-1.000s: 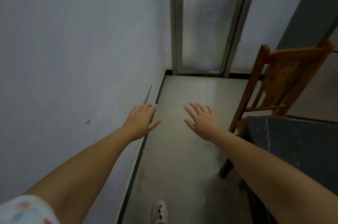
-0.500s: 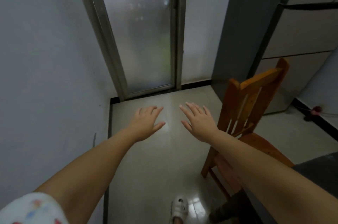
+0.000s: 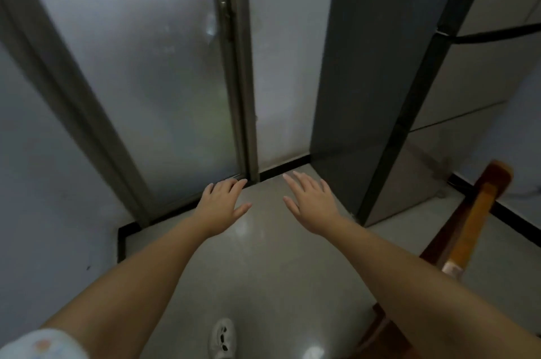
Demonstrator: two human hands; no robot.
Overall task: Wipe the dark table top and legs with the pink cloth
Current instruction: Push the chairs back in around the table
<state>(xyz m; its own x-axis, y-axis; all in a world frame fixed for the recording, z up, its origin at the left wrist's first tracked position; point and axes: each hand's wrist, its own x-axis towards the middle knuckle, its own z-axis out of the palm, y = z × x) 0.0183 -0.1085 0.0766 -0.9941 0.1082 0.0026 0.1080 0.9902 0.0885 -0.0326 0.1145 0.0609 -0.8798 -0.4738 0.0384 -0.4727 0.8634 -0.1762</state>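
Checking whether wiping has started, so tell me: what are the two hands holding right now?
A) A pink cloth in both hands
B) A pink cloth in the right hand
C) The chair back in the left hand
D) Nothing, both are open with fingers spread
D: the left hand and right hand are stretched out over the floor with fingers straight, and no cloth is in view.

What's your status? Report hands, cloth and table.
Left hand open, right hand open, both empty over the floor. No pink cloth, no dark table in view. Wooden chair at right.
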